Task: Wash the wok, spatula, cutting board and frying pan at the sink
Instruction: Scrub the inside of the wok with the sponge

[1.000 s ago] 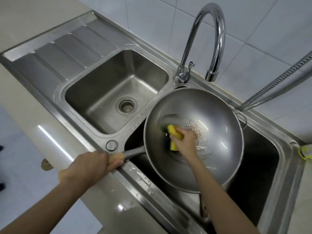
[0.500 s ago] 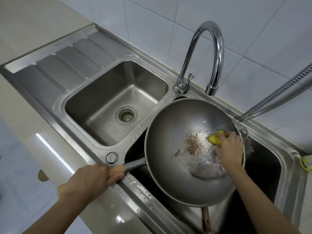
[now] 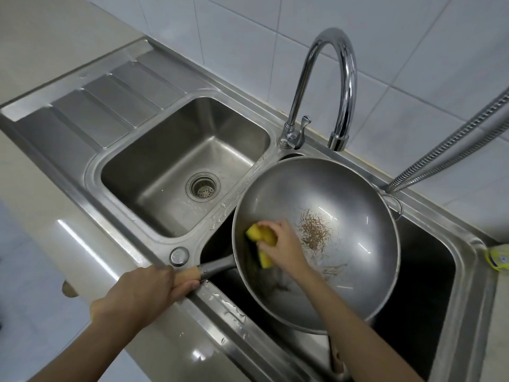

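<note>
Inside wok (image 3: 344,216): brown residue (image 3: 315,232), yellow sponge (image 3: 261,238) under right hand (image 3: 283,244).

A: Curved chrome gooseneck faucet (image 3: 340,78) at back, btwn the 2 basins. Small lever handle (image 3: 303,125) at its base.

B: Round steel drain strainer (image 3: 203,186) in left basin, w/ water drops nearby. Ribbed steel drainboard (image 3: 110,106) further left.

A: Two corrugated metal hoses (image 3: 451,150) coming in from right. White wall tiles (image 3: 248,28) behind.

B: Yellow packet-like item (image 3: 497,259) at right edge, mostly cut off.
</note>
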Demonstrator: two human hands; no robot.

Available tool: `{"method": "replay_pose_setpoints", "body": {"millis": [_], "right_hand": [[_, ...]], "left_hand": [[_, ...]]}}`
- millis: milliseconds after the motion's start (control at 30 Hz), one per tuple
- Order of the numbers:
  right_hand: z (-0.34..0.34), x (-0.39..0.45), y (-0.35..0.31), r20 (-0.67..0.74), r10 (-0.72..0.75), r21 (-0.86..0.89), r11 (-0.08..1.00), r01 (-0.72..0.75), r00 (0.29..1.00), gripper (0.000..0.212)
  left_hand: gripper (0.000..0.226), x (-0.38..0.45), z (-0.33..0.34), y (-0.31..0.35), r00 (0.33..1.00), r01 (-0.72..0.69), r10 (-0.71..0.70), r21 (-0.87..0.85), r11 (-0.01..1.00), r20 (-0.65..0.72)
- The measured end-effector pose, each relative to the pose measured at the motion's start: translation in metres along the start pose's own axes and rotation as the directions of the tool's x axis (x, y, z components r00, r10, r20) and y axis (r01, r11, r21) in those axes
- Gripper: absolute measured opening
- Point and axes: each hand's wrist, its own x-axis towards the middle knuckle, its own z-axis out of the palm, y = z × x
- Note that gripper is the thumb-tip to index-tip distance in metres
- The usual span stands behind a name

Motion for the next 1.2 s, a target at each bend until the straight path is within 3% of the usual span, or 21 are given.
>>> {"method": "replay_pose_setpoints", "body": {"millis": [100,200,300,400,500,700,767,867,933,1000,1067,1133,1200], "right_hand": [[-0.012,-0.019,0.038,-0.112,-0.018,-0.244,0.97,-0.01,0.994,0.044],[-0.054,-0.016,0.075,-0.244,0.028,-0.506,0.849,-0.152,0.969,0.038],[-0.085,-0.005,0.091,-0.333,0.04,-0.594,0.767,-0.242,0.942,0.035],[-0.083,0.01,0.078,-0.317,0.108,-0.538,0.798,-0.273,0.942,0.035],[-0.058,0.02,0.053,-0.273,0.188,-0.277,0.924,-0.264,0.944,0.04],[0.003,-0.022,-0.01,0.059,0.087,0.032,0.996,-0.089,0.994,0.047],[0.007,-0.049,-0.011,0.093,0.066,0.031,0.997,-0.069,0.993,0.046],[-0.004,-0.088,0.02,0.125,0.098,-0.248,0.967,-0.065,0.987,0.046],[-0.026,-0.1,0.051,0.038,0.131,-0.47,0.877,-0.098,0.991,0.045],[-0.055,-0.099,0.088,-0.141,0.124,-0.644,0.742,-0.186,0.982,0.045],[-0.084,-0.085,0.107,-0.26,0.117,-0.726,0.63,-0.274,0.958,0.041],[-0.1,-0.063,0.107,-0.322,0.119,-0.721,0.612,-0.325,0.939,0.037],[-0.099,-0.037,0.093,-0.342,0.149,-0.635,0.691,-0.345,0.928,0.035]], "left_hand": [[0.06,0.0,0.0,0.0,1.0,-0.002,0.002,-0.007,1.0,0.005],[0.055,0.0,0.0,0.001,0.999,0.011,-0.011,-0.017,1.0,0.033],[0.053,0.0,0.001,0.005,1.0,0.007,-0.007,0.001,1.0,0.019],[0.055,0.001,0.002,0.003,1.0,0.011,-0.011,0.0,1.0,0.013],[0.057,0.001,0.002,0.001,1.0,0.013,-0.013,-0.002,1.0,0.012],[0.054,0.001,-0.002,0.004,1.0,0.017,-0.017,0.007,1.0,0.012],[0.053,0.001,-0.004,0.003,1.0,0.017,-0.017,-0.004,1.0,0.017],[0.053,0.001,-0.005,0.003,1.0,0.018,-0.017,-0.023,1.0,0.017],[0.053,0.0,-0.006,0.002,1.0,0.016,-0.015,-0.038,0.999,0.026],[0.053,-0.001,-0.008,0.004,0.999,0.008,-0.006,-0.055,0.998,0.036],[0.051,-0.003,-0.012,0.007,0.999,0.001,0.002,-0.062,0.998,0.042],[0.049,-0.003,-0.015,0.009,0.999,-0.002,0.004,-0.052,0.999,0.046],[0.05,-0.003,-0.014,0.008,0.999,0.001,0.001,-0.043,0.999,0.048]]}}
